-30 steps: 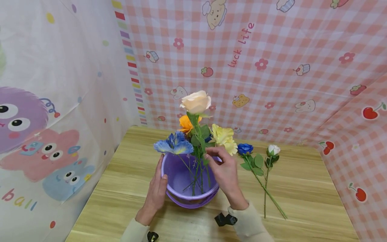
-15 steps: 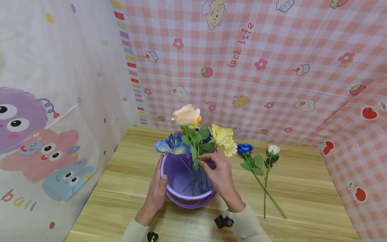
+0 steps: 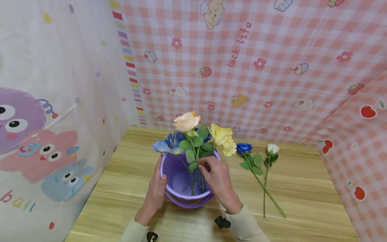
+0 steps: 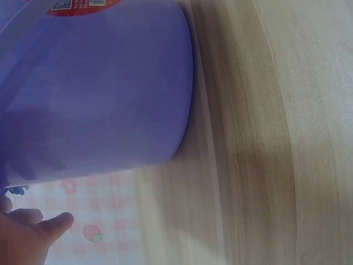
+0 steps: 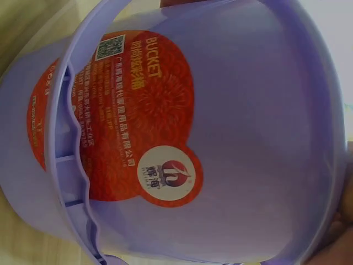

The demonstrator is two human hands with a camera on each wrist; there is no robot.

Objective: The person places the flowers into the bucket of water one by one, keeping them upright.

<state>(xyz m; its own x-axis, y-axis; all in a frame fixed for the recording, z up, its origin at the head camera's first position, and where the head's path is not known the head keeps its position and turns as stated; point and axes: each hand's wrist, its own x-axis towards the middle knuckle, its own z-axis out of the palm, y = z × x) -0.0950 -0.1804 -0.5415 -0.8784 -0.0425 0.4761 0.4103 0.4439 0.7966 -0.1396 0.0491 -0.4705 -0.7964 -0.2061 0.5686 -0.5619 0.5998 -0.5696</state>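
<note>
A purple bucket (image 3: 173, 174) stands on the table, holding several artificial flowers. My left hand (image 3: 155, 195) lies along its left outer side with fingers fairly straight, the thumb near the rim. Above the opening, my right hand (image 3: 219, 179) pinches the leafy stem of a cream rose (image 3: 185, 122) between thumb and fingers. A blue ruffled flower (image 3: 169, 144) leans left in the bucket and a yellow one (image 3: 222, 134) leans right. Behind the cream rose, an orange flower is mostly hidden. The right wrist view shows the bucket's red label (image 5: 154, 88) and lowered handle (image 5: 63, 154).
Right of the bucket, a blue rose (image 3: 244, 148) and a white rose (image 3: 272, 149) lie on the wooden table (image 3: 305, 188), stems crossed. A pink checked cloth (image 3: 281, 87) hangs behind, and a white printed cloth (image 3: 90, 57) hangs at the left.
The right hand has moved down and left with the cream rose, whose bloom now sits lower, covering most of the orange flower. The left hand has stayed at the bucket's side.
</note>
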